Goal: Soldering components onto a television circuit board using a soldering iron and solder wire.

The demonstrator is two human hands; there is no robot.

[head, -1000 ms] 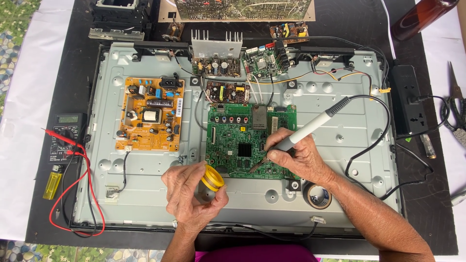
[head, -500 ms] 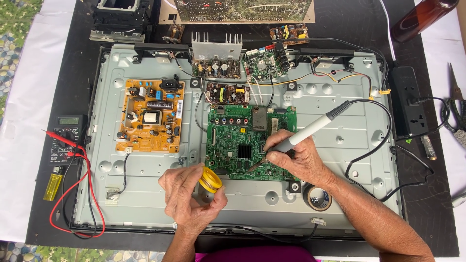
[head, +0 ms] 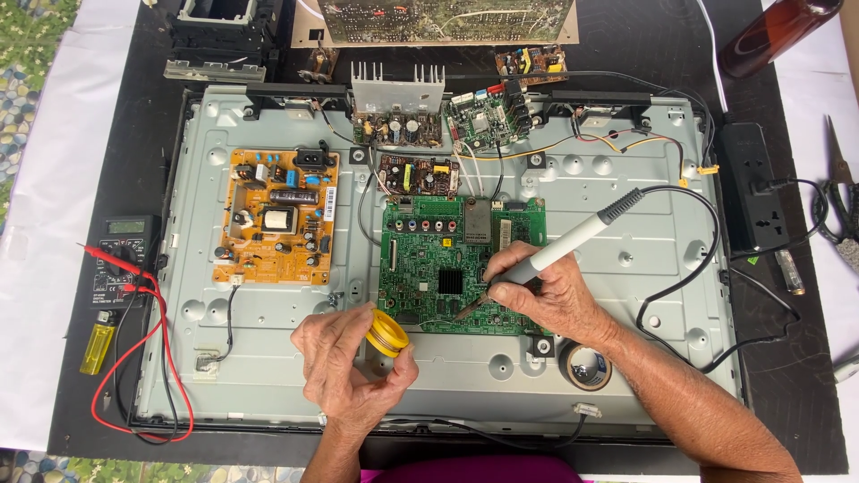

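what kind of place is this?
Likely an electronics repair bench. An opened flat-panel chassis lies with its green board bare, the right hand holds a soldering iron to it, and a multimeter sits beside.

Hidden and cut-off parts

The spool (head: pixel 386 335) is half covered by the left hand (head: pixel 349 376); the iron (head: pixel 546 259) tip's contact with the green board (head: pixel 420 268) cannot be told; the bottle (head: pixel 777 31) is cut off.

A black multimeter (head: pixel 123 259) lies at the left edge of the table; its small rectangular screen (head: pixel 125 227) is grey-green. On the orange power board (head: pixel 277 228) a narrow white label (head: pixel 329 204) stands upright along the right edge.
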